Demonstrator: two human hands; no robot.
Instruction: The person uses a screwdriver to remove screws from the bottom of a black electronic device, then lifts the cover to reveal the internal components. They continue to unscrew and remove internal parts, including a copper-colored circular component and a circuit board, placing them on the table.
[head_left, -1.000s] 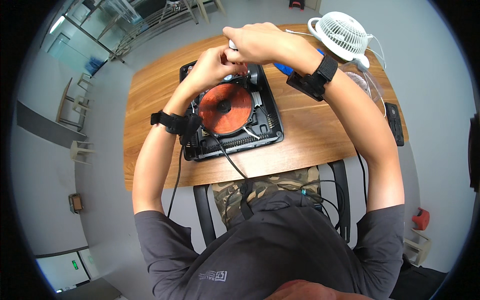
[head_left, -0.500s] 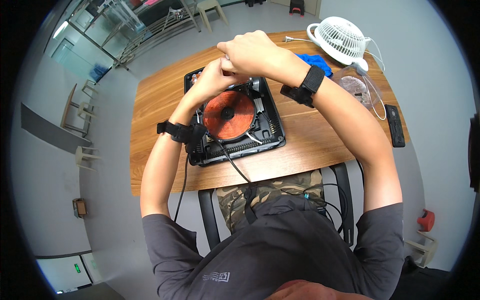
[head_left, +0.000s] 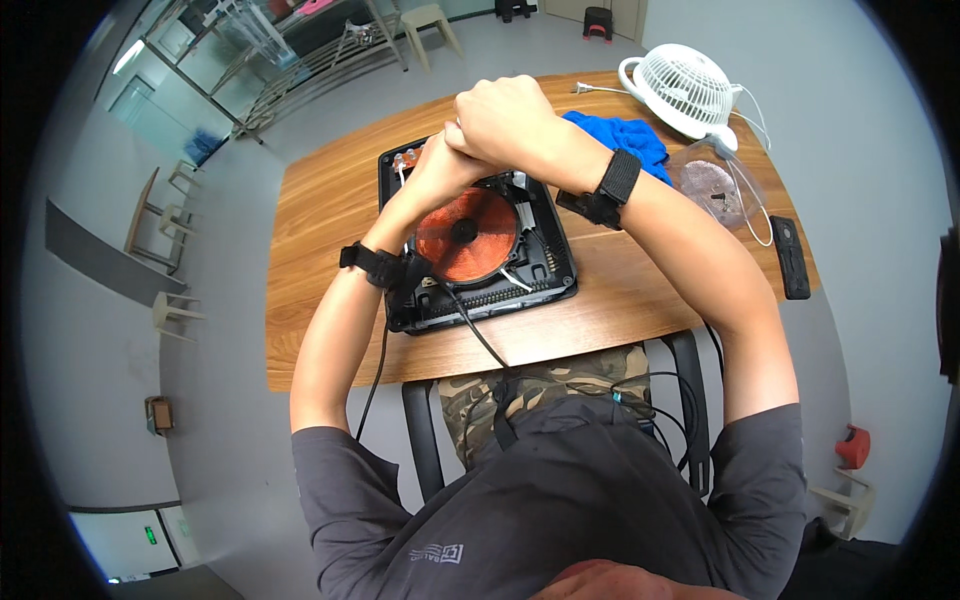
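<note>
An opened induction cooker, a black housing (head_left: 560, 280) with a round copper coil (head_left: 462, 250) inside, lies on the wooden table. Over its far edge my two hands are pressed together. My left hand (head_left: 448, 168) has its fingers curled, tucked under the right one. My right hand (head_left: 508, 112) is closed in a fist above it, its knuckles turned up. Whatever is between the fingers is hidden by the hands. Orange-red parts (head_left: 407, 160) show at the cooker's far left corner, beside my left hand.
Right of my right hand lies a blue cloth (head_left: 625, 142). A white caged fan (head_left: 686, 85) with cord stands at the far right, near a clear plastic piece (head_left: 708, 190) and a black handheld object (head_left: 790, 258). A black cable (head_left: 470, 325) runs from my left wrist strap.
My joined hands have shifted slightly right over the cooker, baring more of its far left corner. Both hands stay closed together. The whole view has tilted a little.
</note>
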